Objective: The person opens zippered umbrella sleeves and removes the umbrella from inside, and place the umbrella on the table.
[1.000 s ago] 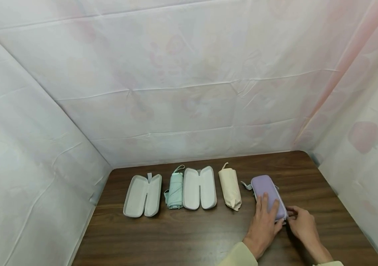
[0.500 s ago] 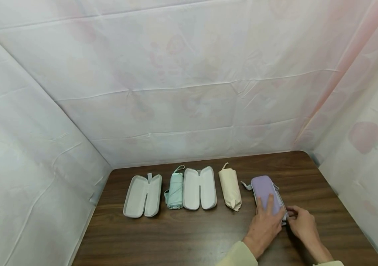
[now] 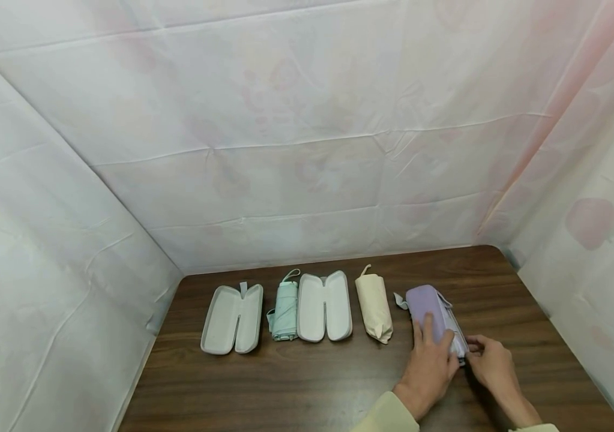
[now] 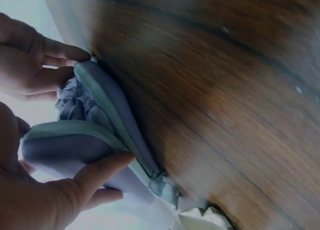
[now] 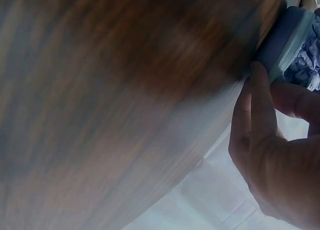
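A lavender zip case (image 3: 421,299) lies on the wooden table at the right, its lid raised part way along the right side. My left hand (image 3: 425,371) grips the lid (image 4: 65,152), thumb on one side and fingers on the other. At the near right corner, my right hand (image 3: 493,365) pinches the edge of the lower shell (image 5: 281,42) between thumb and fingers. Crumpled purple-grey fabric (image 4: 86,107) shows in the gap between the two shells. A pale strap (image 3: 401,301) sticks out at the case's far left. Most of the inside is hidden by the lid.
A cream pouch (image 3: 374,307) lies left of the case. Beyond it are an open white-lined case (image 3: 312,306), a folded mint umbrella (image 3: 285,311) touching it, and another open case (image 3: 224,318). Pale cloth walls (image 3: 307,180) enclose the table (image 3: 263,390).
The lavender case's lid has been lifted on its right side and tilted left, widening the gap. My left hand shifted with the lid; my right hand has stayed at the corner.
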The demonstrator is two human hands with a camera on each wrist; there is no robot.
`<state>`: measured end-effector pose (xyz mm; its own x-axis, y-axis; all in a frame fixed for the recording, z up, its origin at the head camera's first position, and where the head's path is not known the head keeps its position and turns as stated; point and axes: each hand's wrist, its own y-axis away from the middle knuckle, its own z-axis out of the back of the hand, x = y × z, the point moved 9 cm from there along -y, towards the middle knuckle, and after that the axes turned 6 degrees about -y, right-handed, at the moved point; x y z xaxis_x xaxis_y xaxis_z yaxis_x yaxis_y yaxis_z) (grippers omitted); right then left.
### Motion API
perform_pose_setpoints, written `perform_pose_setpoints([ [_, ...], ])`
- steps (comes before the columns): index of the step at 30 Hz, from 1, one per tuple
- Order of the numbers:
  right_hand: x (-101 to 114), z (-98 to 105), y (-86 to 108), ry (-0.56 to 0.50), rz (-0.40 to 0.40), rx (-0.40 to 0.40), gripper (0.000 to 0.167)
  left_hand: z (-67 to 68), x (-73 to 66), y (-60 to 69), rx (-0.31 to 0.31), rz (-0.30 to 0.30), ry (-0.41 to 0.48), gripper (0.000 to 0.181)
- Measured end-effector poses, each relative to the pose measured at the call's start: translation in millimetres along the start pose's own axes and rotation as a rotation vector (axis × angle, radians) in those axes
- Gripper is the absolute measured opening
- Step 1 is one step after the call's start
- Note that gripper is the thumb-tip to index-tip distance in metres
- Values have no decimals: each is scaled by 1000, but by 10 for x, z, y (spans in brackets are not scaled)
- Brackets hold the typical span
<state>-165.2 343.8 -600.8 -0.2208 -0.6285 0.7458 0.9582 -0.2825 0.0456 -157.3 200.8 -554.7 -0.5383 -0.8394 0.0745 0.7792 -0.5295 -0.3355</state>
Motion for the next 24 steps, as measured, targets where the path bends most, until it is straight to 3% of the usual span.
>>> perform_pose_setpoints([
  [6,4,-11,-1,-7,-7,-2,31,43,-7,23,-6,-32,11,32],
  [15,18,-21,4,-2,-9,-14,31,61,188,69,-2,169,333,32],
  [22,17,15,19,-2,-1,-55,28,8,424,106,27,371,607,27],
  [24,5,30,26,-3,-7,-60,28,-20,469,121,37,390,649,25],
])
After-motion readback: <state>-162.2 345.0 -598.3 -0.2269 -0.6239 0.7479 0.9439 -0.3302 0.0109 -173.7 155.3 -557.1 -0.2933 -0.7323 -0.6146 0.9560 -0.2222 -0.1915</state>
